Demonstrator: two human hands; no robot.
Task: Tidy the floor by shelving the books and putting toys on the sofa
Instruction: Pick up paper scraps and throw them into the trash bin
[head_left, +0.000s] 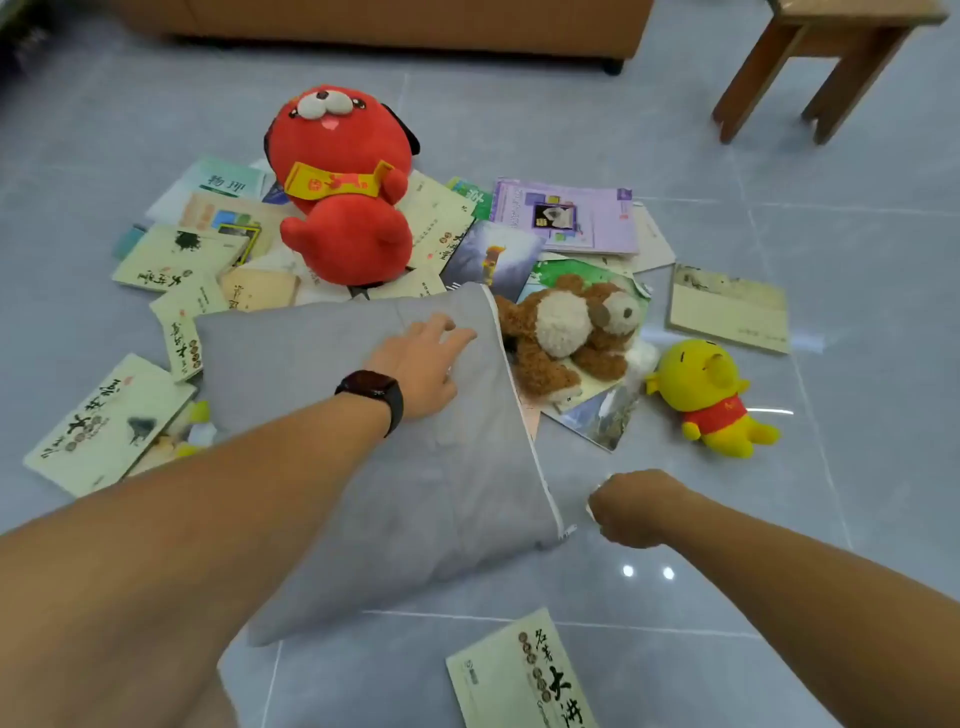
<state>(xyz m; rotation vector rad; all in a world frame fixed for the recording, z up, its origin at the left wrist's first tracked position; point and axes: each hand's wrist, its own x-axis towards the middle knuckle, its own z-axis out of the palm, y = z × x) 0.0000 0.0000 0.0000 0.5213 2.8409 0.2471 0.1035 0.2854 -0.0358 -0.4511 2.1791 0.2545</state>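
1. Resting on top of the grey cushion (395, 457), my left hand (421, 364) lies flat with its fingers (457, 332) nearly straight and spread toward the cushion's far right edge; a dark smartwatch (375, 392) sits on that wrist.
2. My right hand (631, 506) hovers just beside the cushion's near right corner, by the zip end. Its fingers are curled under and turned away from me, so I cannot tell whether they pinch the corner or hold nothing.
3. The cushion lies on the grey tiled floor (831, 260), overlapping the near edge of a scatter of books.
4. A big red plush dog (345, 192) with a yellow scarf sits upright on the books beyond the cushion.
5. A brown teddy dog (566, 332) lies on its side just right of the cushion, on top of some books.
6. A yellow plush in a red shirt (709, 397) lies on bare floor, right of the brown one.
7. 1 pale green book (524, 675) lies alone on the floor near me; another (106, 423) lies at the left, and a purple book (566, 215) sits at the far side of the pile.
8. The tan sofa (415, 26) stands along the top edge of my view, and a wooden stool (815, 62) stands at the upper right.
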